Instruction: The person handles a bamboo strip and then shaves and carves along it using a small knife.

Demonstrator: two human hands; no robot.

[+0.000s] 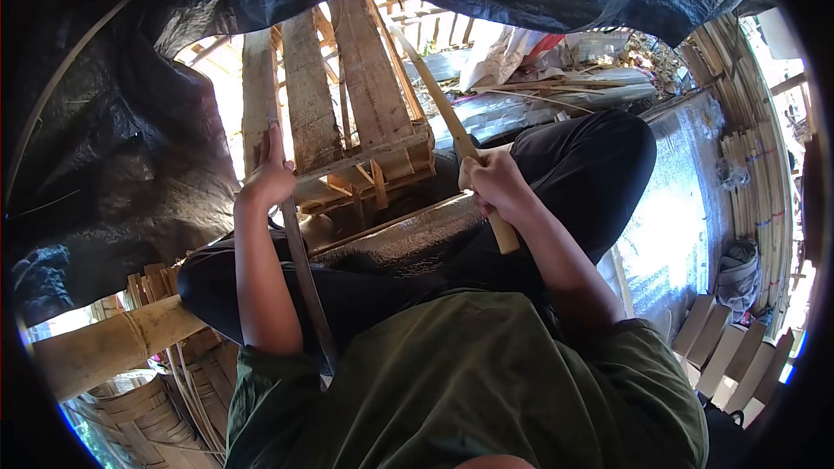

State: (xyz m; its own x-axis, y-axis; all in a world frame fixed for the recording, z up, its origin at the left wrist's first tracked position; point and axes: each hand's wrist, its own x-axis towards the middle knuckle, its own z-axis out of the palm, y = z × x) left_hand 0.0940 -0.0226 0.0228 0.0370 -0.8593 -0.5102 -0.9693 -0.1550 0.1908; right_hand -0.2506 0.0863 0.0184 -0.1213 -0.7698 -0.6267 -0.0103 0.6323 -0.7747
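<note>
My left hand point(269, 181) is closed around a long, narrow dark tool point(304, 287), with one finger or the thumb pointing up. The tool runs back along my forearm to a shiny end by my shirt; whether it is a blade or a handle I cannot tell. In my closed right hand point(499, 182) is a pale yellow bamboo strip point(441, 102), slanting from the upper left down to my lap. A small dark piece shows beside the right knuckles, its kind unclear. The two hands are apart, above my crossed legs.
Ahead stands a wooden slatted pallet point(314, 113). Dark plastic sheeting point(113, 148) hangs overhead and at left. A thick bamboo pole point(117, 343) lies at left, above woven bamboo point(143, 408). Shiny sheeting point(673, 208) and a bundled cloth point(738, 274) are at right.
</note>
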